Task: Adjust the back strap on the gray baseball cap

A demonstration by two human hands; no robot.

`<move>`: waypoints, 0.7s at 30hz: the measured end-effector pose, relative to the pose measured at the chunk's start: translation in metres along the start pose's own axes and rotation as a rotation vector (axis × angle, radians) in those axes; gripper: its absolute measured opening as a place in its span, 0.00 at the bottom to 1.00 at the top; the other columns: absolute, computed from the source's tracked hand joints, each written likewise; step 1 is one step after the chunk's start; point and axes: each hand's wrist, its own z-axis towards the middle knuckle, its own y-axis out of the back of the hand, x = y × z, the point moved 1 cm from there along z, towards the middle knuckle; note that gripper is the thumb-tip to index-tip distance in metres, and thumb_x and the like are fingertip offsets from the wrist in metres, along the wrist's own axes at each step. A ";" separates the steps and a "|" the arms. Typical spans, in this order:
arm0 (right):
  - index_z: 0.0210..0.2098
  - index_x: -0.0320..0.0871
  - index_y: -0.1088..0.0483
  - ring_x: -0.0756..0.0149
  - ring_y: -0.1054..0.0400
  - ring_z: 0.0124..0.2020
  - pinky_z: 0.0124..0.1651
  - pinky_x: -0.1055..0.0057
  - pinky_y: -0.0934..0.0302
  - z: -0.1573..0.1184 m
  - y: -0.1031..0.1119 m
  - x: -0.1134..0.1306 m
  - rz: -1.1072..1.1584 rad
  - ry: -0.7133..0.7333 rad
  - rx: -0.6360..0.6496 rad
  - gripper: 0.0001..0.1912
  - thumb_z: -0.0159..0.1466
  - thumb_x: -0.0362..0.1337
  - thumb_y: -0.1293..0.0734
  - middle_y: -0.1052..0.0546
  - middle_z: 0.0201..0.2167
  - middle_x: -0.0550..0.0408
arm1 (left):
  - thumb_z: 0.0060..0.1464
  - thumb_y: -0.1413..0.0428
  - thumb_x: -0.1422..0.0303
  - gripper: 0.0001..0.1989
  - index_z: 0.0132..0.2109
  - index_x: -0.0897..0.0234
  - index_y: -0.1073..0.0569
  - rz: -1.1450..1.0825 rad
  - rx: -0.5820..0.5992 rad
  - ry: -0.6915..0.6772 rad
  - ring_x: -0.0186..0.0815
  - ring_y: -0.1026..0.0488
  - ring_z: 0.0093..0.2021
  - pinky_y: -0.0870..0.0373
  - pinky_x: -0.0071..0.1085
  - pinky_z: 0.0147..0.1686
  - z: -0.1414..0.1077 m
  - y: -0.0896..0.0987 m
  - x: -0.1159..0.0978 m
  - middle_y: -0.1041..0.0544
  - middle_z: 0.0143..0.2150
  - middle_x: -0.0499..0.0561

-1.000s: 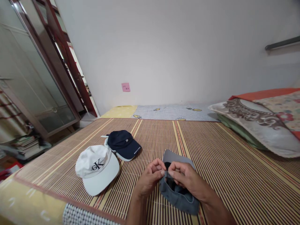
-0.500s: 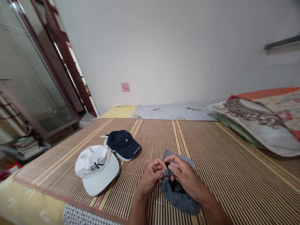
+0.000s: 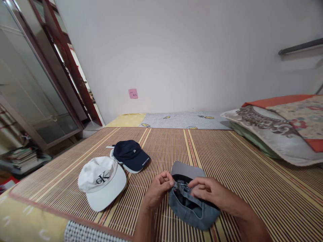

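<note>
A faded grey-blue baseball cap [image 3: 188,215] lies upside down in front of me, its brim pointing away and its inside showing. My left hand [image 3: 159,186] pinches the left edge of its back opening, near the strap, between thumb and fingers. My right hand [image 3: 208,191] is at the cap's right side, with bent fingers over the edge; its exact grip is partly hidden. To the left sits a white cap [image 3: 101,178] with black letters on the front. Just behind it is a navy cap [image 3: 131,154], overlapping another pale cap or brim.
The caps rest on a striped bamboo mat [image 3: 141,201] over a bed. Pillows [image 3: 272,134] under an orange-edged cloth lie at the right. A pink note [image 3: 133,93] is stuck to the wall, and a glass-fronted cabinet [image 3: 32,74] stands at the left.
My right hand has moved right, away from my left. The cap's back opening has spread wider, and its strap area is no longer bunched between both hands.
</note>
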 end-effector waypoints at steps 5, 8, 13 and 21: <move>0.46 0.42 0.24 0.63 0.24 0.37 0.43 0.67 0.36 0.007 -0.010 -0.001 0.076 -0.001 0.047 0.18 0.58 0.41 0.26 0.19 0.35 0.55 | 0.46 0.29 0.59 0.19 0.30 0.65 0.29 0.000 0.002 0.005 0.29 0.38 0.25 0.45 0.27 0.29 0.001 -0.001 0.003 0.30 0.24 0.45; 0.43 0.42 0.25 0.65 0.23 0.33 0.41 0.67 0.33 0.014 -0.022 0.008 0.132 0.026 0.045 0.14 0.59 0.40 0.28 0.19 0.33 0.55 | 0.47 0.30 0.58 0.18 0.31 0.65 0.29 0.016 0.022 0.013 0.29 0.39 0.25 0.47 0.28 0.29 0.001 -0.003 0.005 0.31 0.24 0.45; 0.33 0.43 0.26 0.72 0.32 0.24 0.29 0.73 0.39 0.016 -0.029 0.019 0.037 0.081 -0.013 0.05 0.63 0.38 0.32 0.24 0.26 0.59 | 0.53 0.34 0.55 0.18 0.32 0.66 0.28 0.041 0.066 0.024 0.29 0.42 0.26 0.48 0.28 0.29 -0.001 -0.004 0.003 0.34 0.25 0.44; 0.37 0.45 0.31 0.72 0.35 0.25 0.27 0.75 0.41 0.013 -0.031 0.020 -0.034 0.122 -0.073 0.01 0.65 0.33 0.35 0.27 0.26 0.61 | 0.50 0.30 0.58 0.19 0.34 0.65 0.29 0.068 0.085 0.016 0.28 0.40 0.28 0.48 0.28 0.31 0.000 -0.003 0.003 0.32 0.27 0.45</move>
